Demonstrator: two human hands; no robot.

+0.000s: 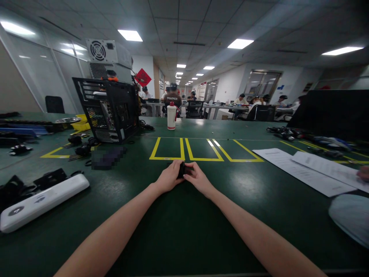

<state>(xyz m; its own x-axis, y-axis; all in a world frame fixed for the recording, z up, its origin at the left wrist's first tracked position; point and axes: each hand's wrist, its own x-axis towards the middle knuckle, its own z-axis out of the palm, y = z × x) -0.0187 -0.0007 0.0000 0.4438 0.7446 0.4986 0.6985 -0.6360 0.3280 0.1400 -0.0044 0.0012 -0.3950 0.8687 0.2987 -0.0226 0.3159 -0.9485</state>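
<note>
Both my hands meet at the middle of the green table (pixel 184 223), around a small black object (pixel 181 169). My left hand (pixel 169 177) has its fingers closed over the left side of it. From the right, my right hand (pixel 198 179) pinches it between thumb and fingers. Most of the object is covered by my fingers, so its kind cannot be made out. Just beyond the hands lie yellow tape outlines (pixel 170 158) on the tabletop.
An open black computer case (pixel 115 107) with a power supply (pixel 106 52) above it stands at left. A white bottle (pixel 172 117) is ahead. A long white device (pixel 43 202) lies near left. Papers (pixel 302 173) lie at right, beside another person's hand (pixel 363 174).
</note>
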